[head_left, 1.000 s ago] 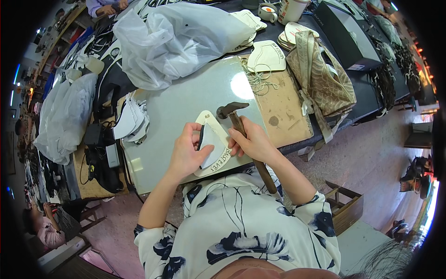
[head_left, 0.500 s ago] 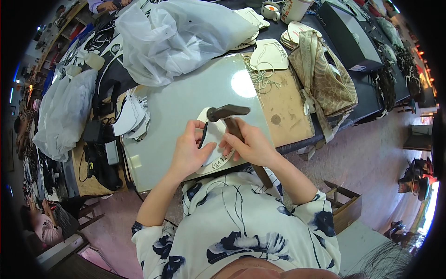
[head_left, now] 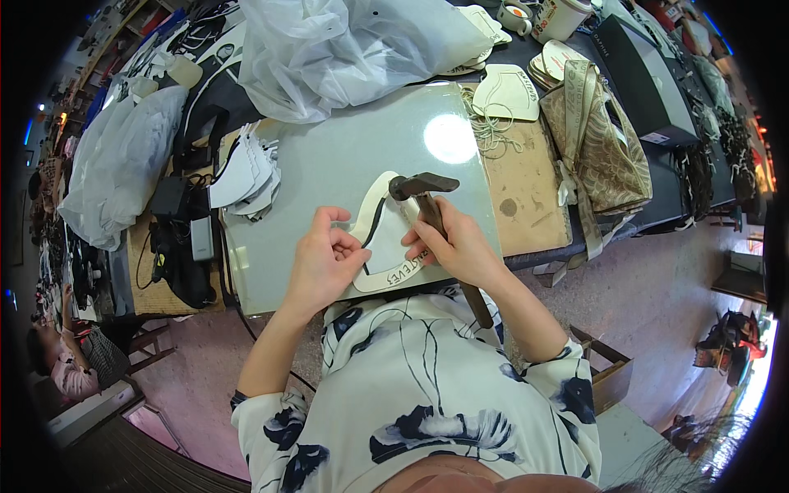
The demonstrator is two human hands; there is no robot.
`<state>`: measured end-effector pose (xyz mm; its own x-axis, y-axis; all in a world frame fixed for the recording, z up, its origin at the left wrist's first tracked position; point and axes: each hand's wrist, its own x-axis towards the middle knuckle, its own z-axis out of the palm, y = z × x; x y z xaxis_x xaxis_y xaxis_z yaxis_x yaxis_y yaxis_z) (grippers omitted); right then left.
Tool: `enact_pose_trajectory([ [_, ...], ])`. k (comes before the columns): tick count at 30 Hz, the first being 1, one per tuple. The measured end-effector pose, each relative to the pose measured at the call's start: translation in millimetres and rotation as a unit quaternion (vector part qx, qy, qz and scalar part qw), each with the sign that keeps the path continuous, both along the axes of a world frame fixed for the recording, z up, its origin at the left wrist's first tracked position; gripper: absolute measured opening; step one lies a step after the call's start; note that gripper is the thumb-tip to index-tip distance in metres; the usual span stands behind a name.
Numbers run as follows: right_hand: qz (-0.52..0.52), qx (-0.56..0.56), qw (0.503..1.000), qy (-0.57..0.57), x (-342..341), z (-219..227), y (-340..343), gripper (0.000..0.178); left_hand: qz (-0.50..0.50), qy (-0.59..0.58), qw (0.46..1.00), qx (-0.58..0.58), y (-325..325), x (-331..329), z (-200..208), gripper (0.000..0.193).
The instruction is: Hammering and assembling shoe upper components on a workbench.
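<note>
Left forearm (head_left: 275, 349) and right forearm (head_left: 530, 314) angle upward and inward, elbows bent and set wide. Left hand (head_left: 326, 259): forefinger raised and hooked toward the right, thumb extended below it, remaining fingers curled; whether the thumb meets a fingertip cannot be confirmed from this angle. Right hand (head_left: 457, 246): fingers curled in a grip, fingertips directed toward the left hand. The two hands are near each other, not touching.

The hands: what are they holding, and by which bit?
The right hand holds the hammer by its handle, near the head. Whether the left hand grips anything cannot be told.
</note>
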<state>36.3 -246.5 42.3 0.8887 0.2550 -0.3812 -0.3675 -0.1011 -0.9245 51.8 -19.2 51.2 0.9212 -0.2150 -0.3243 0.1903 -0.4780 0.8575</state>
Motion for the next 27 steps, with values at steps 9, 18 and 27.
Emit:
enact_pose_trajectory([
  [9,-0.005,-0.008,1.0,-0.012,-1.3,-0.2,1.9,0.022,-0.058,-0.03,0.996,0.06,-3.2,3.2,3.3,0.045],
  [18,-0.007,-0.019,0.999,-0.037,-3.4,-0.4,0.9,0.019,-0.144,-0.278,0.937,0.155,-4.1,-13.1,-5.2,0.053],
  [27,-0.02,0.057,0.998,0.017,-0.7,2.2,-20.7,0.02,-0.289,-0.352,0.868,0.2,-6.2,-38.6,-26.7,0.079],
])
